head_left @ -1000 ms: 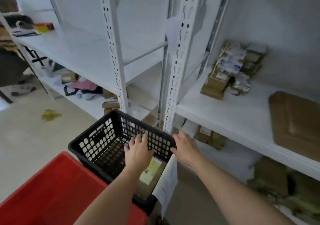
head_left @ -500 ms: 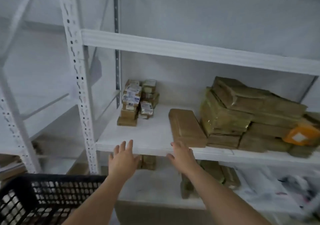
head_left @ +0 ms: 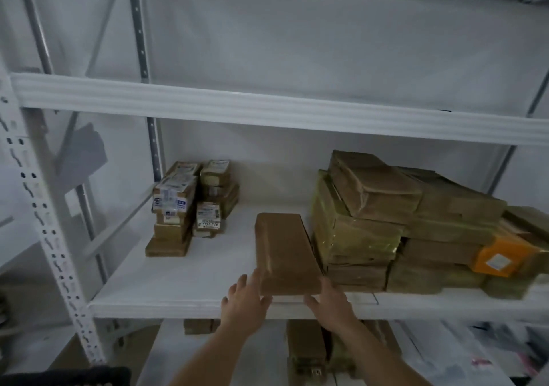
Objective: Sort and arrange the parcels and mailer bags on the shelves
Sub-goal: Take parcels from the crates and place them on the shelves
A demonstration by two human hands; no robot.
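- Reaching in with both hands at the near end of a flat brown parcel [head_left: 285, 252] lying lengthwise on the middle shelf [head_left: 178, 284], near end at the shelf's front edge.
- Left hand [head_left: 245, 304]: fingers spread and open, fingertips touching the parcel's near-left corner — no wrap around it.
- Right hand [head_left: 332, 302]: fingers extended and open, at the parcel's near-right corner; contact looks likely, grip not formed.
- Parcel sits just beside a tall stack of brown taped parcels [head_left: 371, 225] on its right; an orange mailer [head_left: 502, 255] is wedged at that stack's far right.
- Far left on the same shelf: 2 short stacks of small labelled boxes [head_left: 190, 204], well apart from the flat parcel.
- Lower shelf [head_left: 231, 350] holds more brown parcels, partly hidden by the forearms.
- Black basket rim [head_left: 89, 375] shows at the bottom left — contents not visible.
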